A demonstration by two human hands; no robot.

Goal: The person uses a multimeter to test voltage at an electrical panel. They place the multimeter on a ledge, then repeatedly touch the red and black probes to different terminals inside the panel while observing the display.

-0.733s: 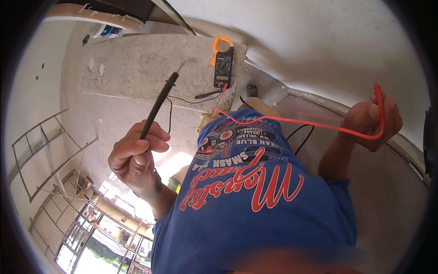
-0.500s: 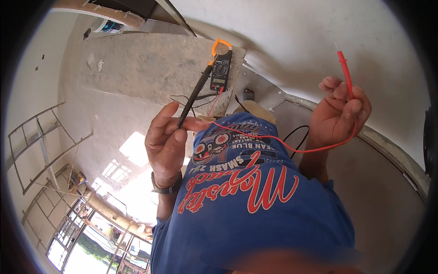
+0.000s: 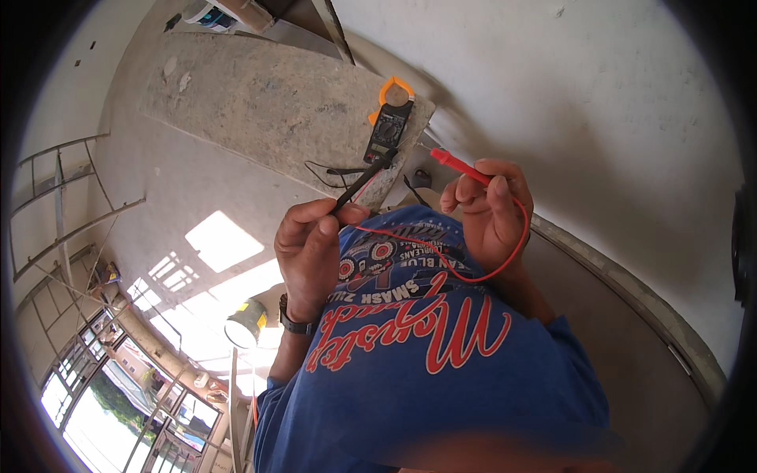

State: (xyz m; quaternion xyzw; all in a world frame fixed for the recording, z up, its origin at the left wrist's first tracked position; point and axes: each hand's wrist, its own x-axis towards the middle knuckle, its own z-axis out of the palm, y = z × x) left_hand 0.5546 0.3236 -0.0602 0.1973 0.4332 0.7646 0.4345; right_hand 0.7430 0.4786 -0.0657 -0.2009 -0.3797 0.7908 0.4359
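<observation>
Between thumb and fingers, my left hand (image 3: 309, 248) grips a black test probe (image 3: 361, 186), tilted up and to the right. My right hand (image 3: 495, 211) pinches a red test probe (image 3: 461, 165), whose tip points up and left toward the black one. The two probes are apart. A red lead (image 3: 465, 278) loops from the red probe across the front of my blue shirt. Beyond the probes, a black clamp meter (image 3: 389, 128) with an orange jaw (image 3: 397, 88) lies on a worn board. The black probe's end overlaps the meter's lower edge in view.
The grey, stained board (image 3: 252, 102) stretches away to the far left. A pale wall (image 3: 599, 94) rises on the right. Metal frames (image 3: 67, 213) stand at the left, and a bucket (image 3: 246, 323) is on the sunlit floor. Another container (image 3: 206, 16) stands at the back.
My right hand has moved left and inward with the red probe, which now leans further left. My left hand has shifted slightly right, the black probe tilting lower. The view has turned somewhat.
</observation>
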